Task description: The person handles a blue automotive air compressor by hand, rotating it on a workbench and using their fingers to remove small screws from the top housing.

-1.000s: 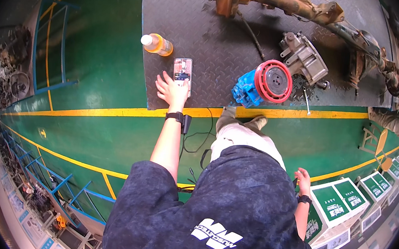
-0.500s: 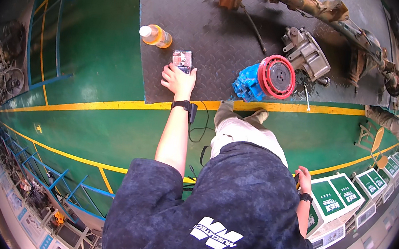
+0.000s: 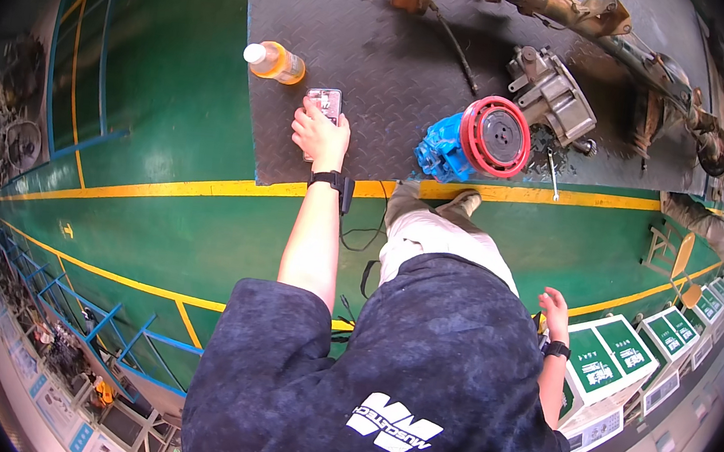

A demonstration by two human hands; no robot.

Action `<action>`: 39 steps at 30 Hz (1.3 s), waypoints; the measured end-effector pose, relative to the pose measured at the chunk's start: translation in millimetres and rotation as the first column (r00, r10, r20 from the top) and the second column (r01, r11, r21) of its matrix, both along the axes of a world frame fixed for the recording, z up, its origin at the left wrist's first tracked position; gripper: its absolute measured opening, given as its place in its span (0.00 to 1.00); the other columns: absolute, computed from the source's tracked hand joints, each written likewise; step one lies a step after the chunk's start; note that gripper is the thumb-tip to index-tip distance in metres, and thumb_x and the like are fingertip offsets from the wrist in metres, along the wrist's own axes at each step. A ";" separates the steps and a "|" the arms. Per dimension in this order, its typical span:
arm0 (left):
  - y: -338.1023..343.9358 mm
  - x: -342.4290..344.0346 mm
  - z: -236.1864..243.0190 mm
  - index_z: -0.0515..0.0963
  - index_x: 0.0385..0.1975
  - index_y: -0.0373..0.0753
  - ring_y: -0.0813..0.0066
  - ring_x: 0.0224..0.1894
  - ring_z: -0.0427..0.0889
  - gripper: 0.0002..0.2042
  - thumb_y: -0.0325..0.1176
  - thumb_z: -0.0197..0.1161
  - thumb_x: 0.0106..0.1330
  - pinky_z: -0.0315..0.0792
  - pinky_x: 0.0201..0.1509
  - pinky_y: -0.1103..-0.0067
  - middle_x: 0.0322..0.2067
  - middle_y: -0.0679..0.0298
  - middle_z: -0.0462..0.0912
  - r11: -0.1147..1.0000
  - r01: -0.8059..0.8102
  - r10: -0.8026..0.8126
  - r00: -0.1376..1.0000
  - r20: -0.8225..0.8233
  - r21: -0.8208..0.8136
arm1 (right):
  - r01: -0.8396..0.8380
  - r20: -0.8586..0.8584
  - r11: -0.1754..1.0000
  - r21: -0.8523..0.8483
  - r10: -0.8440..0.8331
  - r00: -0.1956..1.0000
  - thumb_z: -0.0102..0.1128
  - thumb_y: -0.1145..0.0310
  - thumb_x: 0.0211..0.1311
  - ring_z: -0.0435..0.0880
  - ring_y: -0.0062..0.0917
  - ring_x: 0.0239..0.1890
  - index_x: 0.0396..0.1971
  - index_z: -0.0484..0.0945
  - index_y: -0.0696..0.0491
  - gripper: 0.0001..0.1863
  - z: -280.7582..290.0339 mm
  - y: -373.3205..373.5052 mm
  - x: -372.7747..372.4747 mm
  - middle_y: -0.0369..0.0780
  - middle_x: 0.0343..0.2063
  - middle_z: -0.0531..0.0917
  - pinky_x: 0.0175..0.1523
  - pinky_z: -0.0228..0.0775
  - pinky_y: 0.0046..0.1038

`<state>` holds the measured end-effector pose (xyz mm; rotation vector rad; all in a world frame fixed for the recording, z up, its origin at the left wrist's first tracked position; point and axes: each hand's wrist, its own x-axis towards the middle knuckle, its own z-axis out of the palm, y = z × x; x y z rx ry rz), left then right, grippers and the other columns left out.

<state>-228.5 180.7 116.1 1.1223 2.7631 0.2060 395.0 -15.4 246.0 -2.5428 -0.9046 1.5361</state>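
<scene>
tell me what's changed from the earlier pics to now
The left hand moved forward over the phone; its spread fingers drew in around it, covering more of it. Whether it grips is unclear. The phone, bottle and blue machine part stayed put on the table.

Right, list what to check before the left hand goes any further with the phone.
1. Left hand at the smartphone: ok, the hand covers its lower part.
2. Secure grip: cannot tell; the hand hides its own hold.
3. Screen in full view: not ok, mostly covered.
4. Bottle capped: ok, white cap on.
5. Right hand off the metal table: ok, at the person's side.
6. Wrench clear of both hands: ok, near the gray housing.
</scene>
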 end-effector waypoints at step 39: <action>-30.8 101.7 87.3 0.80 0.46 0.41 0.56 0.52 0.75 0.19 0.29 0.71 0.53 0.73 0.56 0.67 0.47 0.59 0.76 0.644 0.533 -0.763 0.501 0.408 0.549 | 0.247 -0.235 0.968 -0.051 -0.252 0.939 0.58 0.61 0.69 0.81 0.30 0.50 0.58 0.73 0.53 0.21 -56.8 -17.3 -28.7 0.41 0.47 0.83 0.55 0.71 0.33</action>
